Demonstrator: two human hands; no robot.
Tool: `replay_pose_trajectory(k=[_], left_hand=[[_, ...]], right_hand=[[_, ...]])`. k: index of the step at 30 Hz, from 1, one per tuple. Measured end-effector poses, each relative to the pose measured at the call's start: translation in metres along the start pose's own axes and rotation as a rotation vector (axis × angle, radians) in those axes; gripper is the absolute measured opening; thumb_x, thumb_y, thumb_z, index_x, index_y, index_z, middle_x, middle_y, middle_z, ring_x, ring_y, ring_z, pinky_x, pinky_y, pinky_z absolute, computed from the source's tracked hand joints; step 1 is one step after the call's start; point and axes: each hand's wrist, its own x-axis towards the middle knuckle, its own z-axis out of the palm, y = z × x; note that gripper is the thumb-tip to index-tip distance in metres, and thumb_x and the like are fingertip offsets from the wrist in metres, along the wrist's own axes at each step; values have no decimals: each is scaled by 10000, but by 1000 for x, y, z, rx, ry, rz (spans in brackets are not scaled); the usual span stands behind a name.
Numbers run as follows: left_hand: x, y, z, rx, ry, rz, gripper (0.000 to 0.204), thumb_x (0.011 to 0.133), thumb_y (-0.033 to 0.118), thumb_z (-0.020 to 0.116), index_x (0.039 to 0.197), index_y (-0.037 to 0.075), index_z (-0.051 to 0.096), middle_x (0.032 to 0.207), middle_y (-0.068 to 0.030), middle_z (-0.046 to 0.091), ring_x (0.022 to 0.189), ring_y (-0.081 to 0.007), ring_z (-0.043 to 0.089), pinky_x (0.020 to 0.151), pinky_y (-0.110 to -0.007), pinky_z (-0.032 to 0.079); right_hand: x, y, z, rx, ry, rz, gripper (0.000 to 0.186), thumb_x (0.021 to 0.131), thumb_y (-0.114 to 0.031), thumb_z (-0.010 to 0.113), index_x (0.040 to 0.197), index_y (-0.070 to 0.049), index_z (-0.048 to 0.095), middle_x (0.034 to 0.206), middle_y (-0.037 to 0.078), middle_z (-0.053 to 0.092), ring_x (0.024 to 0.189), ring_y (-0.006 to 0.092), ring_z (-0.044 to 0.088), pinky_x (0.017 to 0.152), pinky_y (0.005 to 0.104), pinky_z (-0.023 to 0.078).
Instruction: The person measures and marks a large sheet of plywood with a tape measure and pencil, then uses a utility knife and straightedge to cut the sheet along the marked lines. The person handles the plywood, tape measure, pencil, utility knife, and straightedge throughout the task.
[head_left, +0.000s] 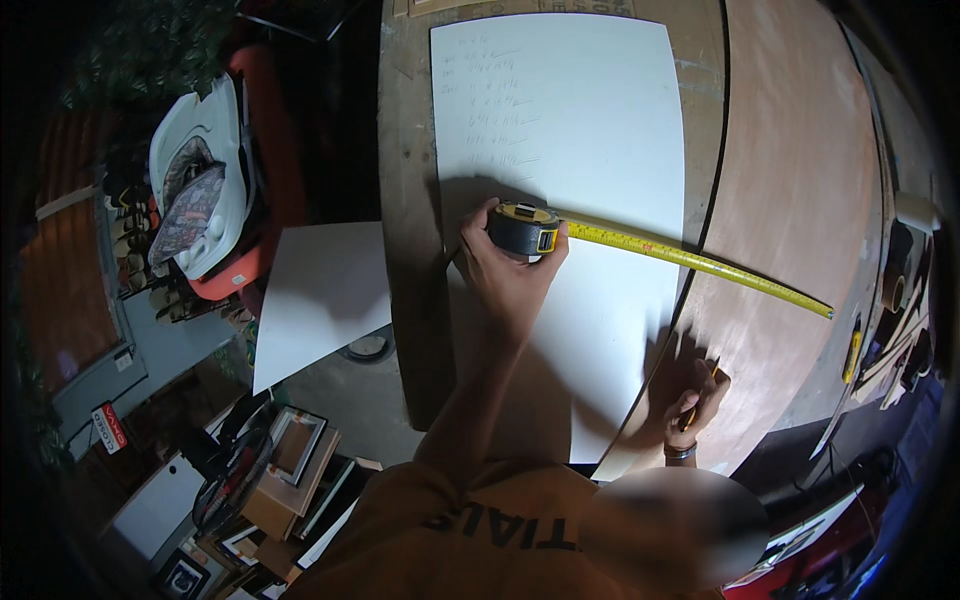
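My left hand (pixel 507 278) grips a black and yellow tape measure (pixel 520 232) over a large white sheet (pixel 560 110) with faint pencilled notes. The yellow blade (pixel 645 248) reaches rightward across the sheet onto a pale plywood board (pixel 785 140), ending near the board's far side. Lower right, my right hand (pixel 697 400) is curled around a pencil (pixel 688 420) over the plywood, below the blade.
Beneath the sheet is a brown board (pixel 405 120). Another white board (pixel 320 300) lies at left, near a white-and-red padded object (pixel 200 185). Frames and a fan (pixel 235 480) stand lower left. A yellow knife (pixel 853 350) and wood offcuts (pixel 895 350) lie at right.
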Motion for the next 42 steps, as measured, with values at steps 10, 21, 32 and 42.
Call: replay_pose_trajectory(k=[10, 21, 32, 42], left_hand=[[0, -7, 3, -24, -9, 20, 792, 698, 121, 926, 1286, -24, 416, 1182, -181, 523, 1057, -254, 584, 926, -377, 538], [-2, -15, 7, 22, -9, 53, 813, 711, 101, 908, 1322, -12, 384, 1207, -181, 498, 1084, -258, 575, 940, -379, 540], [-6, -14, 6, -104, -39, -23, 820, 730, 81, 893, 1333, -46, 352, 1219, -184, 466, 1067, -229, 576, 916, -352, 567], [-5, -20, 11, -110, 6, 10, 818, 722, 87, 903, 1331, -59, 376, 1182, -164, 511, 1050, -200, 586, 915, -343, 553]], right_hand=[[-1, -1, 4, -132, 20, 85, 495, 1081, -415, 398, 1237, 14, 589, 1139, 193, 614, 1028, 342, 559, 907, 458, 442], [1, -4, 7, -79, 46, 222, 615, 1070, -498, 372, 1302, 42, 554, 1179, 190, 605, 1126, 332, 572, 973, 424, 451], [0, -3, 5, -91, 34, 180, 507, 1077, -364, 406, 1286, 74, 552, 1181, 208, 593, 1093, 322, 579, 951, 413, 448], [68, -44, -46, 444, 131, -160, 533, 1047, -509, 385, 1076, -36, 630, 994, 155, 555, 1037, 282, 501, 919, 415, 401]])
